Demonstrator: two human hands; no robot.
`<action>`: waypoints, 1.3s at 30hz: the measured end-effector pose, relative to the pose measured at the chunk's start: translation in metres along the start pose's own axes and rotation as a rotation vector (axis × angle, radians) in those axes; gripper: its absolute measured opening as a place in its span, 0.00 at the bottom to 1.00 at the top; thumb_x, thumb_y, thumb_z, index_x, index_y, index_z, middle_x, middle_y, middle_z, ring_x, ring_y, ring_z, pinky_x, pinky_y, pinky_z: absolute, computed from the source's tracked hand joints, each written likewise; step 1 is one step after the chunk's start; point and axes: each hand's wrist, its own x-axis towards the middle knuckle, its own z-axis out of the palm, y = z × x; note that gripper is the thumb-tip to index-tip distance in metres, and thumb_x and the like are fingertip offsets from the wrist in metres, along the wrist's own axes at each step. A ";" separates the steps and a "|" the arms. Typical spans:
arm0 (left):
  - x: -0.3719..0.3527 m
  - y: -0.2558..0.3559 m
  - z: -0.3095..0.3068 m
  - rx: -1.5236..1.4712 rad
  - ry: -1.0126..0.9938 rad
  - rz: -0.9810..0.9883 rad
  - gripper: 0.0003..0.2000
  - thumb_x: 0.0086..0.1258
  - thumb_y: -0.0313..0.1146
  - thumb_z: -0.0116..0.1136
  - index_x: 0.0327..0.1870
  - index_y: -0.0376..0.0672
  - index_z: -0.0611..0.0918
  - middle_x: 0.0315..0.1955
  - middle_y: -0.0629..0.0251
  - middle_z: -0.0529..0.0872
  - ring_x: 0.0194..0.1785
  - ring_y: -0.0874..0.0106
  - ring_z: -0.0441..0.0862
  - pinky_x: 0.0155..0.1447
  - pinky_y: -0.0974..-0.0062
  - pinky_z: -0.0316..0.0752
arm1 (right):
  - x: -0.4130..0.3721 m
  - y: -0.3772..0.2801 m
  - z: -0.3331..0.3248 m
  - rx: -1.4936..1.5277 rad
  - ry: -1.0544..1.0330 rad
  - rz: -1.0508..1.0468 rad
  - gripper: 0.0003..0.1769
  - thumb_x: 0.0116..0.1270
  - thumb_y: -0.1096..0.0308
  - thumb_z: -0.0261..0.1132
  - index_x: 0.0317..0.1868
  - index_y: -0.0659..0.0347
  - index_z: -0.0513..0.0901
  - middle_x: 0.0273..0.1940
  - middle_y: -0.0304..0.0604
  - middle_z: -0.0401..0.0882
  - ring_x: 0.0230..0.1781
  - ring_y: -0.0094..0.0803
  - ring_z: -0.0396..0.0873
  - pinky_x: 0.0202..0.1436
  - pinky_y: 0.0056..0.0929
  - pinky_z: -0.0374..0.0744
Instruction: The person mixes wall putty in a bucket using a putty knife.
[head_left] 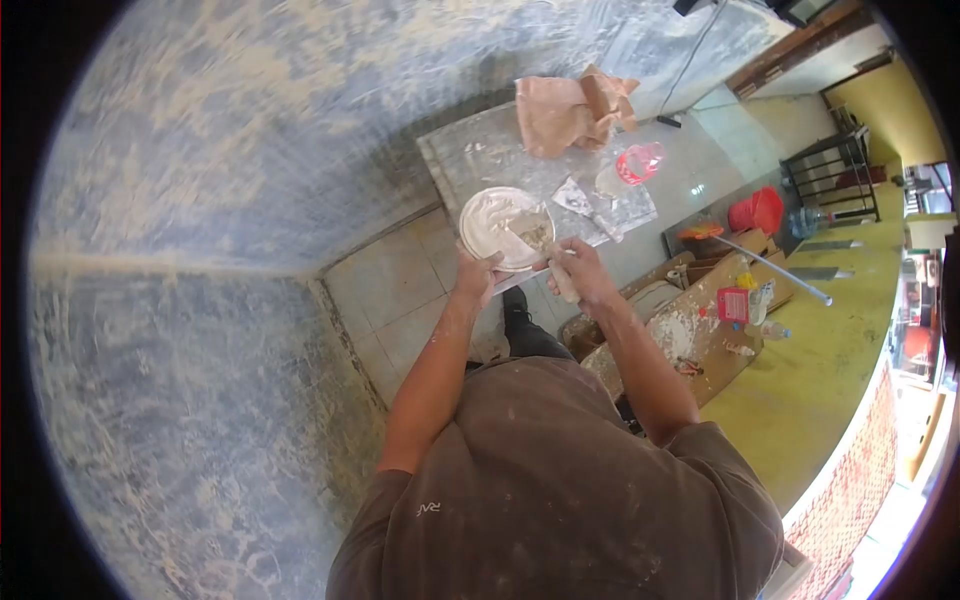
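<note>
In the head view, my left hand (pixel 480 272) is closed on the near left rim of a round white tub (pixel 463 240) of pale plaster (pixel 497 215). My right hand (pixel 583 274) is wrapped around the pale handle of a putty knife (pixel 566 290). Its blade end reaches toward the plaster at the tub's right side, where my fingers partly hide it. Just beyond lies a second, plaster-smeared putty knife (pixel 600 222). Close to it stands a clear container with a red band (pixel 637 165).
A brown paper bag (pixel 553 115) sits on the grey work board (pixel 470 150). Plaster-streaked walls (pixel 230 160) rise ahead and left. To the right are a messy wooden surface (pixel 690 330), a red bucket (pixel 756 210), a long pole (pixel 775 268) and a yellow wall (pixel 810 380).
</note>
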 end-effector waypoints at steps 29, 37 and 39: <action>-0.046 0.008 0.072 0.222 0.206 -0.476 0.12 0.81 0.38 0.48 0.60 0.48 0.73 0.27 0.73 0.72 0.18 0.82 0.62 0.19 0.81 0.59 | 0.087 0.021 -0.122 -1.310 0.150 -0.290 0.34 0.68 0.71 0.60 0.74 0.46 0.64 0.49 0.56 0.73 0.45 0.59 0.80 0.48 0.53 0.80; -0.027 0.011 0.059 0.149 0.083 -0.445 0.30 0.82 0.39 0.48 0.80 0.49 0.54 0.29 0.72 0.72 0.21 0.82 0.64 0.23 0.82 0.61 | -0.001 -0.023 -0.048 -0.959 0.175 -0.349 0.25 0.69 0.73 0.54 0.66 0.54 0.78 0.45 0.64 0.83 0.47 0.60 0.81 0.51 0.53 0.78; -0.032 0.012 0.063 0.174 0.084 -0.449 0.30 0.82 0.38 0.48 0.81 0.48 0.53 0.29 0.73 0.71 0.21 0.82 0.64 0.22 0.82 0.61 | -0.009 -0.017 -0.018 -1.032 0.110 -0.349 0.23 0.69 0.73 0.55 0.64 0.56 0.80 0.41 0.63 0.84 0.42 0.61 0.82 0.48 0.52 0.79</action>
